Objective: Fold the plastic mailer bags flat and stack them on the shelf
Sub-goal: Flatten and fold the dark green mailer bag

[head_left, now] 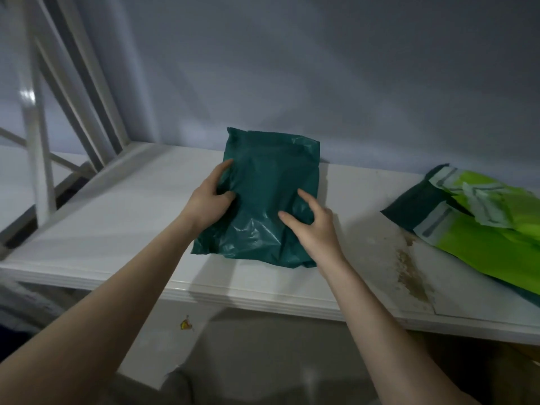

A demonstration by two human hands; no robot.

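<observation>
A person's left hand grips the left edge of a folded, crinkled dark green plastic mailer bag, while the right hand rests relaxed fingers on top. The bag lies on the white shelf board beneath both hands, apparently being placed. To the right of the hands sprawl unfolded lime-green mailer bags, seemingly awaiting folding.

Two bare forearms in view, no sleeves visible up to the frame edge. Left hand and right hand both bare: no gloves, rings, watch or wristband at either wrist. Fingers slim, nails short and unpainted as far as can be told. No marks or tattoos visible above either wrist.
</observation>
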